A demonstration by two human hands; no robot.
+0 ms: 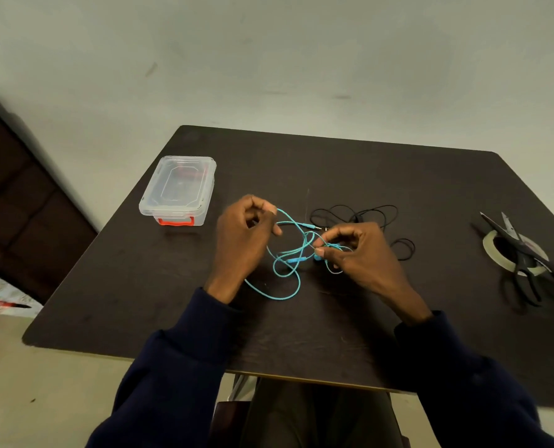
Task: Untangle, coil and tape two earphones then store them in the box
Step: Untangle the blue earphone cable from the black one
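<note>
Left hand (243, 236) and right hand (361, 252), fingers curled, each apparently pinch the teal earphone (296, 287).

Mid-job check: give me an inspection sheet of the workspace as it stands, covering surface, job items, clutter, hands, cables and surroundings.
Surface: dark brown wooden table, scuffed.
Job's things: clear plastic box with red latch, lid on, far left; roll of clear tape at the right edge, with black scissors lying across it.
Clutter: nothing seen.
Hands: left hand and right hand each pinch the turquoise earphone cable.
Cables: turquoise one looped and tangled between the hands; black earphone cable lies loose beyond the right hand, not held.
Surroundings: pale wall; dark wooden furniture at left.
</note>
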